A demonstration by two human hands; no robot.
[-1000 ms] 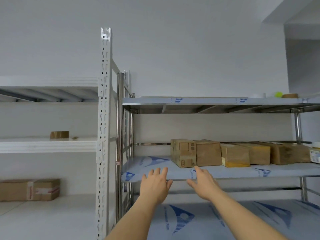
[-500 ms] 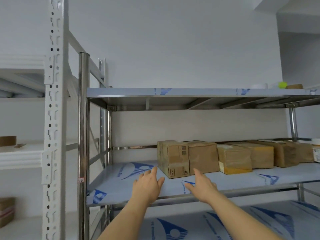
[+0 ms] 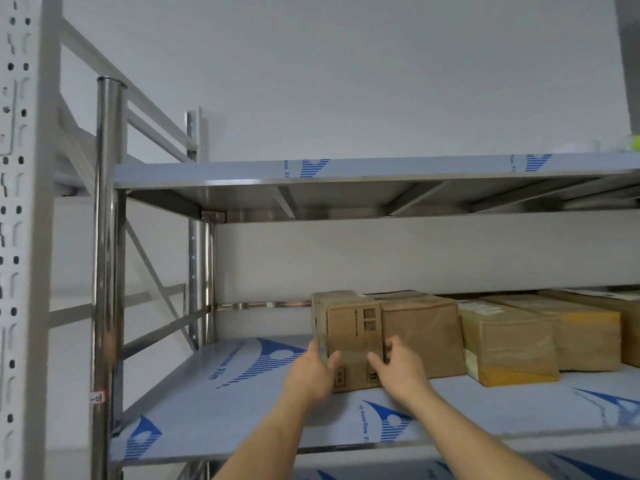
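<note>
Far left of frame: white perforated upright, then the steel post carrying the shelves. The middle shelf, covered in film with blue logos, runs from lower left to the right edge. Left hand is just below centre, at the lower left front corner of the small cardboard box. Thumb is on the front face and fingers go round the left side, so it's gripping. The box stands upright at centre frame, leftmost in a row on the middle shelf, between the two hands and slightly above them. Can't tell if its base is off the shelf. Right hand is on the box's lower right edge, thumb on the front face, fingers curled into the seam against the second box, which touches it. Both hands clamp the one box, one from each side. Further right: third box with yellowish tape, just beside the second, then a fourth box against it. The upper shelf spans above, with a green ball at its right end, cut off by the frame.
</note>
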